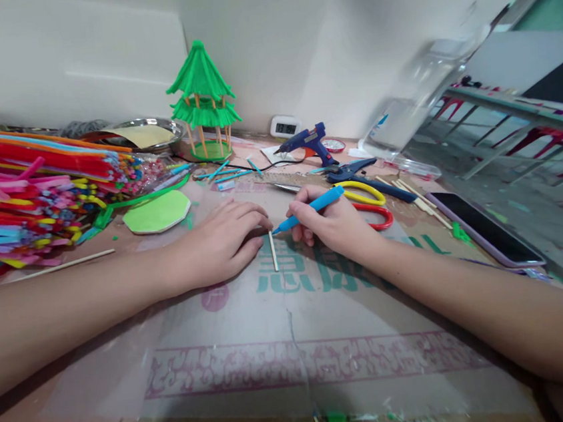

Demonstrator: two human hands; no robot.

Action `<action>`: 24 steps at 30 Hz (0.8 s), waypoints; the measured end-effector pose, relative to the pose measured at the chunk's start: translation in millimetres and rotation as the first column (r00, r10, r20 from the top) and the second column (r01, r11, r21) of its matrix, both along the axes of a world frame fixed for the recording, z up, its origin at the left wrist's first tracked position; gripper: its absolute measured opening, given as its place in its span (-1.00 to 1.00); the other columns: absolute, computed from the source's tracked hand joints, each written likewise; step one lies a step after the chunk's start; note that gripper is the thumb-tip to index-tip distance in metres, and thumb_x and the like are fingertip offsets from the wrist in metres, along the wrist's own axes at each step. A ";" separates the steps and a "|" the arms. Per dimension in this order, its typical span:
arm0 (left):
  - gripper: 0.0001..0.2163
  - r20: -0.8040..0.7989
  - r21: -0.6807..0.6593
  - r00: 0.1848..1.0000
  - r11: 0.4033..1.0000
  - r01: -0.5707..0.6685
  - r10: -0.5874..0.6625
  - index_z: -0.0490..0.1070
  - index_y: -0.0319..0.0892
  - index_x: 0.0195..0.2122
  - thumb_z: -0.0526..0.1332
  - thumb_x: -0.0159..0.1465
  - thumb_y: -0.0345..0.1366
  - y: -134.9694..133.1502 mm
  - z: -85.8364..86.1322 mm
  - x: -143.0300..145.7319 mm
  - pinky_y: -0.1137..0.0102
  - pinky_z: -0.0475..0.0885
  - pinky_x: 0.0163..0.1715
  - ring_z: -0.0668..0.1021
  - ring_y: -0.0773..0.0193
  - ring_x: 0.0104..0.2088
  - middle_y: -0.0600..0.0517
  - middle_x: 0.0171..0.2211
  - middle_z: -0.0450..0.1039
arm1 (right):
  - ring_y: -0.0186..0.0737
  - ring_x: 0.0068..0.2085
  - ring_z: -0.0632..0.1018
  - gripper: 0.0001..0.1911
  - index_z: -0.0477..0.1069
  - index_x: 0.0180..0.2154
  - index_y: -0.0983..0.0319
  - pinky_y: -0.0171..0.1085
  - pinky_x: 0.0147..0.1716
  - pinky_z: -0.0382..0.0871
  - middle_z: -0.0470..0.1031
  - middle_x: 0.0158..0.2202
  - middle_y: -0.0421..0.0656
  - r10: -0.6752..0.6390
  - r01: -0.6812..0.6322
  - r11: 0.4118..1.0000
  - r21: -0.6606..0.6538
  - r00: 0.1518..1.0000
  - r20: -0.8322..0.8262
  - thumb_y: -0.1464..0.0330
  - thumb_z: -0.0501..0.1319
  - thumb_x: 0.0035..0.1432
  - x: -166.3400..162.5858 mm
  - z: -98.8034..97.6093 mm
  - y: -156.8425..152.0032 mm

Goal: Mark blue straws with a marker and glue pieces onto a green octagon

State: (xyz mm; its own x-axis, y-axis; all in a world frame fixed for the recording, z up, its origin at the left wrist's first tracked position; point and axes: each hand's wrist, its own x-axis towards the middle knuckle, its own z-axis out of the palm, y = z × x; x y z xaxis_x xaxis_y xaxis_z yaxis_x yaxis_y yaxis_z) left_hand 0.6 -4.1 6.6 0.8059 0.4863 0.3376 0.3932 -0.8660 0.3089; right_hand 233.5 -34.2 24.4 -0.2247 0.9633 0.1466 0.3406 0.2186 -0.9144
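Observation:
A short wooden stick lies on the plastic-covered work surface, pointing toward me. My left hand rests flat beside it, its fingertips at the stick's far end. In my right hand is a blue marker pen, its tip close to the stick; whether it touches I cannot tell. Behind my right hand lie scissors with yellow and red handles, partly covered by the hand. To the left of my left hand is a pale green octagonal piece.
Bundles of coloured pipe cleaners fill the left side. At the back stand a green-roofed model pavilion, a small digital clock and a blue glue gun. Pliers, loose sticks and a phone lie right.

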 end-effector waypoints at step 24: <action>-0.78 -0.017 -0.009 1.000 1.000 -0.010 0.010 0.43 -0.17 0.02 0.04 0.49 -0.27 0.5 0.1 -0.5 0.05 0.38 0.23 0.53 0.03 0.13 -0.12 0.05 0.53 | -0.40 -0.67 0.41 -0.69 0.33 -0.39 0.18 -0.42 -0.68 0.29 0.51 -0.62 -0.27 0.043 -0.042 0.997 -0.058 0.999 0.017 0.14 0.33 0.24 0.1 1.9 -1.6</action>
State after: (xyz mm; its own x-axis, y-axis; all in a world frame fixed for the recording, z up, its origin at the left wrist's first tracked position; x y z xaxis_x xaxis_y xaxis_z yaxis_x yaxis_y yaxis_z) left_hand 0.1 -3.6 6.7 0.8068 0.4973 0.3191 0.4068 -0.8592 0.3103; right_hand 233.6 -35.7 26.3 -0.2672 0.9597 0.0868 0.3486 0.1803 -0.9198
